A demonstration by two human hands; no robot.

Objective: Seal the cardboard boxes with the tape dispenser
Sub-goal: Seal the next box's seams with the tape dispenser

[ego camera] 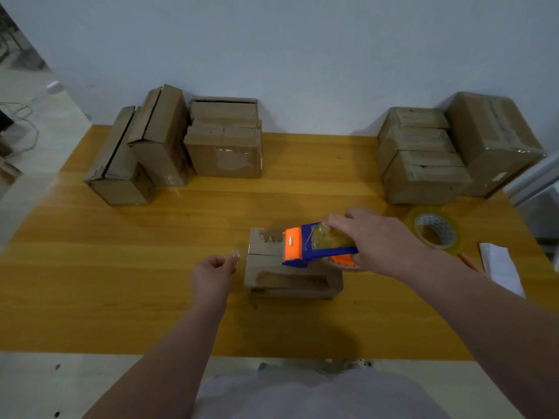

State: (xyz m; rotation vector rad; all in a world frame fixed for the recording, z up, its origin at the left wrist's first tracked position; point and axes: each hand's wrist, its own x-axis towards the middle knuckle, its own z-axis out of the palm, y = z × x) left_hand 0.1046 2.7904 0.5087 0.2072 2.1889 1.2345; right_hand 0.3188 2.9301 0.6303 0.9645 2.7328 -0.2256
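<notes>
right hand (378, 240): right of centre, fingers curled over the top of the tape dispenser, gripping it
tape dispenser (314, 246): blue body, orange front end, yellowish tape roll inside; orange end points frame-left and sits over the top of the centre box; can't tell if it touches
centre box (272, 278): small cardboard box on the bench mid-frame, seam between the top flaps visible at its left end, torn patches on the top and front faces
left hand (214, 273): just left of the centre box, fingers loosely curled, nothing visibly held; one fingertip close to the box's left edge, contact unclear
bench (121, 267): yellow wood grain, fills the middle of the frame
left box stack (169, 140): upper left, several cardboard boxes against the wall, some with open seams
right box stack (453, 152): upper right, cardboard boxes against the wall, glossy tape on the biggest one
spare tape roll (435, 232): flat on the bench, right of the right hand
white paper (500, 267): right edge of the bench, near the spare tape roll
</notes>
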